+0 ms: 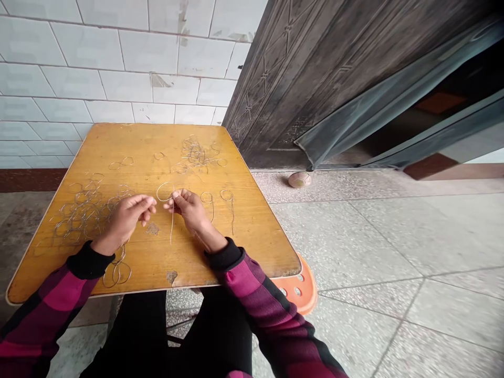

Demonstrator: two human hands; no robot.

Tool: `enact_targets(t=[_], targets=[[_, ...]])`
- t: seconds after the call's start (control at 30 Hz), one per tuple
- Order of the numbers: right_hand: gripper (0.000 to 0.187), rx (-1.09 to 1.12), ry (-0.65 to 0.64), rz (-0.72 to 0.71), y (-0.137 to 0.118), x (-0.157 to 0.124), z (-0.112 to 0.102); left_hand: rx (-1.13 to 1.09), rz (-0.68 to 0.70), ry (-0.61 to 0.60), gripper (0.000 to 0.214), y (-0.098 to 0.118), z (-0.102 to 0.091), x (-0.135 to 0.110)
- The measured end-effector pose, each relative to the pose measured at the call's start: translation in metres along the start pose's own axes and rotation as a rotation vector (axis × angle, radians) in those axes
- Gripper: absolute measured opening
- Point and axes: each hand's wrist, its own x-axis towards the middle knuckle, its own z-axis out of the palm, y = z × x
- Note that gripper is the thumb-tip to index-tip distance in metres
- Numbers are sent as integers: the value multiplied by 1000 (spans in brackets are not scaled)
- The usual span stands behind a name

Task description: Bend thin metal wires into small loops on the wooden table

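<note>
Pinching looped wire (172, 218), right hand (189, 211), left hand (131, 214) apart, inside table edges (266, 205).

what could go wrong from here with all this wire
The wire pinched in the right hand has a dangling tail that might snag or prick. The overlapping loops could tangle. The small cluster by the table's near edge may get brushed off by the left sleeve.
</note>
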Motion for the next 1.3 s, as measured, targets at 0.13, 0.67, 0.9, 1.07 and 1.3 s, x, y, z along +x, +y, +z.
enact_targets(t=[0.13, 0.67, 0.9, 1.07, 1.3], targets=[[36, -50, -35, 9, 8, -3, 6, -87, 44, 66, 25, 1, 1, 3], [29, -346, 174, -94, -50, -27, -57, 69, 94, 24, 23, -10, -1, 3], [28, -500, 204, 127, -17, 4, -64, 235, 121, 9, 20, -11, -1, 4], [29, -701, 177, 248, -9, 25, -58, 307, 116, -4, 20, -6, 1, 3], [22, -975, 157, 141, -26, 17, -65, 407, 172, -67, 18, -9, 3, 1]])
